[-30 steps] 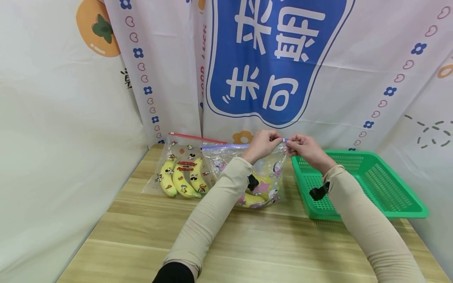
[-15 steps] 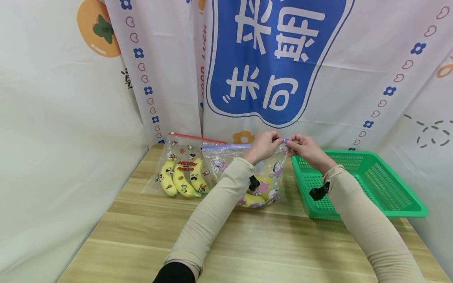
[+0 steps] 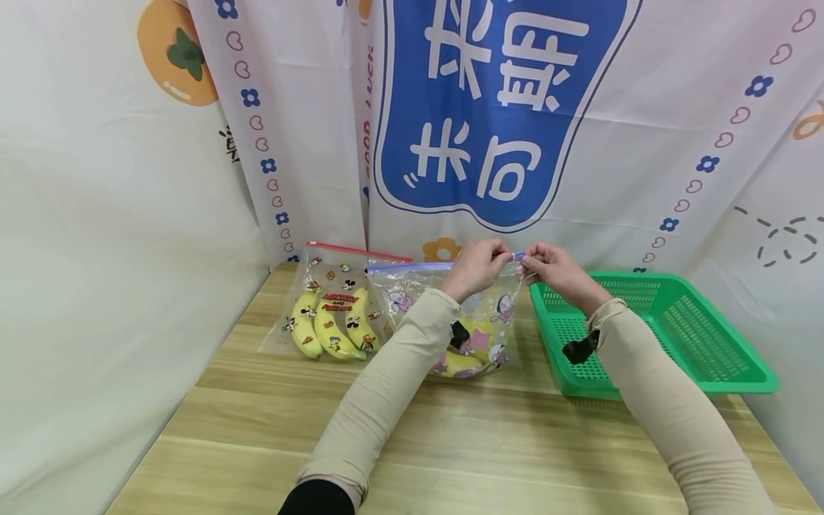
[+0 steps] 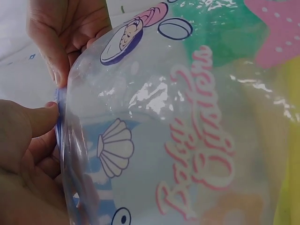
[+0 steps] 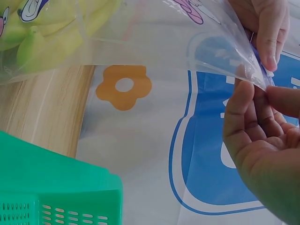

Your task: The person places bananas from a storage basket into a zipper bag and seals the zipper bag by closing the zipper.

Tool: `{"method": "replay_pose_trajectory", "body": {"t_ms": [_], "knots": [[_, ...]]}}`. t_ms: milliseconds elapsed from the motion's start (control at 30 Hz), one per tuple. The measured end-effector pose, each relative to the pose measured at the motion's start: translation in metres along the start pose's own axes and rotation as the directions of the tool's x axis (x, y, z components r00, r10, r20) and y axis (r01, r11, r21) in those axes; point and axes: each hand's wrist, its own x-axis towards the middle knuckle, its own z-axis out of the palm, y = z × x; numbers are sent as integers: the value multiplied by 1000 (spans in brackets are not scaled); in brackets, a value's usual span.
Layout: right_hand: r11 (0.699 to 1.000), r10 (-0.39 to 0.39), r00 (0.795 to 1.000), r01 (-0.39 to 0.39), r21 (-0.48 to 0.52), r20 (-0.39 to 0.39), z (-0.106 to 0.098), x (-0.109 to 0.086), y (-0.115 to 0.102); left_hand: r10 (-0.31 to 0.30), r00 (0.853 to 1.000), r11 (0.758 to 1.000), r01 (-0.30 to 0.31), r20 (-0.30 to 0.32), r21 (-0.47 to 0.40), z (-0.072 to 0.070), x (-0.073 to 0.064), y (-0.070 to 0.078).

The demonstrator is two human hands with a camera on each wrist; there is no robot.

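A clear zip bag (image 3: 505,309) with a purple zip strip (image 3: 412,267) and cartoon print stands upright on the table, with yellow bananas (image 3: 460,365) inside. At the strip's right end, my left hand (image 3: 475,269) pinches the zip between thumb and fingers. A small white slider (image 5: 269,73) shows by its thumb in the right wrist view. Just beyond it, my right hand (image 3: 561,273) pinches the bag's top right corner. In the left wrist view the printed bag front (image 4: 140,101) fills most of the picture. My left forearm hides part of the bag.
Left of this bag, a red-topped zip bag (image 3: 335,304) with several bananas leans near the back cloth (image 3: 599,193). A green plastic basket (image 3: 695,307) stands on the right. The wooden table (image 3: 463,443) extends in front.
Both hands stay at the purple strip's right end. My left thumb shifts very slightly right and then back left; the bags and basket stay in place.
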Motion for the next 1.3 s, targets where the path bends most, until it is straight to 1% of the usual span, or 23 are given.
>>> {"method": "replay_pose_trajectory", "body": {"t_ms": [233, 467, 633, 833, 933, 1133, 1300], "knots": [[1000, 9, 1000, -9, 12, -5, 0, -2, -1, 10, 1000, 999, -11, -7, -47, 1, 0, -2], [999, 17, 1000, -18, -43, -10, 1, -1, -5, 18, 1000, 997, -18, -10, -77, 3, 0, -4], [997, 34, 999, -35, -61, -26, 2, -1, -6, 32, 999, 998, -32, -14, -49, 4, 1, -5], [995, 13, 1000, -16, -97, -28, 2, 0, -6, 41, 999, 999, -40, -31, 29, 3, 1, -4], [995, 6, 999, -9, -101, -33, 1, -1, -6, 34, 999, 997, -32, -37, 64, 1, 0, -4], [997, 10, 999, -13, -77, -44, 1, -1, -5, 14, 1000, 998, -13, -24, 56, -4, -2, -7], [997, 8, 998, -12, -74, -56, 1, -1, -5, 14, 999, 1000, -13, -36, 29, -7, -4, -11]]}}
